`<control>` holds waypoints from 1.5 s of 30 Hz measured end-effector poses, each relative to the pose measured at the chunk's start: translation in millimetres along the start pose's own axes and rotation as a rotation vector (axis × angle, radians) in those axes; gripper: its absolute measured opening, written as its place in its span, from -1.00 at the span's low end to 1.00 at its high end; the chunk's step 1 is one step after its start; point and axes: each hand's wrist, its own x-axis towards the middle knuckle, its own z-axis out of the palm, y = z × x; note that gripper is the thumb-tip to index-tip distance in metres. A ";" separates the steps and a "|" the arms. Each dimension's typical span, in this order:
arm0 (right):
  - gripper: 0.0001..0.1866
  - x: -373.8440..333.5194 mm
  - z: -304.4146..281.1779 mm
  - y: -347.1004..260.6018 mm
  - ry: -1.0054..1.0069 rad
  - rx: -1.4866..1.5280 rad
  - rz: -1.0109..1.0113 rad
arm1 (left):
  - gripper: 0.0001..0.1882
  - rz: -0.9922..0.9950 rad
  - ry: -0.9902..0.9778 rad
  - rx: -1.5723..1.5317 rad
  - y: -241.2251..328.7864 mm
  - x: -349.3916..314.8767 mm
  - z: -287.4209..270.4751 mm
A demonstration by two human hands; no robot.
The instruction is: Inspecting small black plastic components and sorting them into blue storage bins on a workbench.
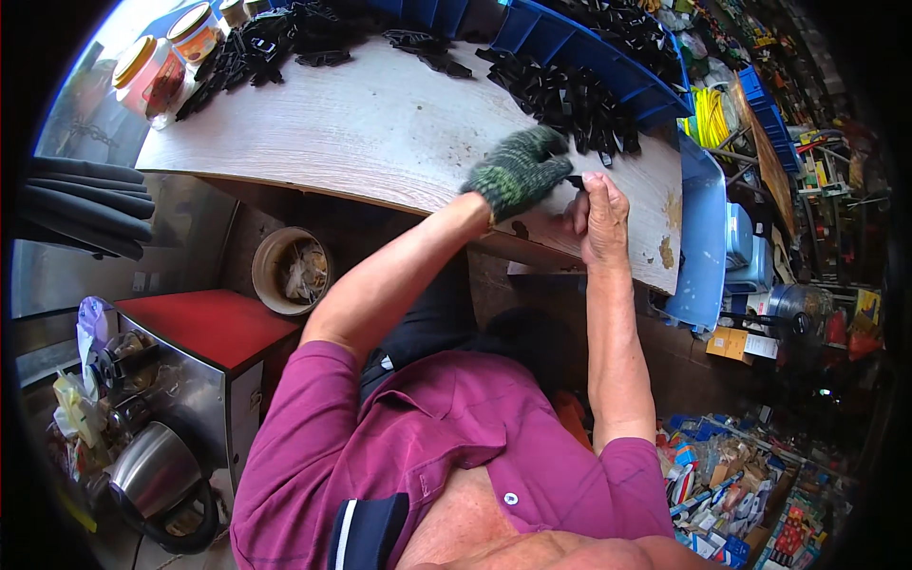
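Over the front right of the pale wooden table (361,114), my two hands are close together. My left hand (518,173), in a dark green knitted glove, has its fingers bent toward the right one; motion smears them, so their grip is unclear. My bare right hand (604,214) is closed with the thumb up, pinching a small black piece (575,180) that is mostly hidden between the hands. Just beyond them lies a heap of small black plastic parts (579,104). More black parts (261,47) are piled at the far left, and a few (427,52) lie along the back edge.
Blue bins (594,52) line the table's back right, and a light blue tub (701,237) stands against its right side. Two jars (147,76) sit at the far left corner. Below are a bucket (293,271), a red-topped cabinet (209,323) and a metal kettle (157,470).
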 end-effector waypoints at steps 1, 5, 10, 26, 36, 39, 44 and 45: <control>-0.76 -1.8 1.3 -0.4 0.002 0.002 -0.002 | -0.72 0.270 0.205 0.407 -3.5 -2.3 -7.2; -0.67 -3.9 10.5 -0.6 0.095 0.081 0.044 | -0.67 0.472 0.572 1.323 11.7 21.2 -93.6; -0.57 -2.1 15.2 -1.0 0.193 0.090 0.052 | -0.68 0.460 0.353 1.525 -3.5 40.3 -126.1; -0.53 -4.1 19.8 -2.4 0.323 0.168 0.040 | -0.78 0.408 0.184 0.886 13.1 -30.2 -66.7; -0.63 -9.9 27.9 -7.6 0.477 0.175 0.025 | -0.77 0.255 -0.015 0.357 12.9 -48.4 15.0; -0.66 -12.7 22.1 -1.6 0.391 0.199 -0.029 | -0.78 0.225 -0.012 0.337 10.3 -45.5 20.3; -0.68 -11.4 25.8 1.3 0.402 0.165 -0.038 | -0.74 0.253 0.062 0.424 0.3 -38.7 23.4; -0.70 -13.0 28.6 1.9 0.403 0.154 -0.027 | -0.73 0.328 0.096 0.479 -7.4 -37.7 23.9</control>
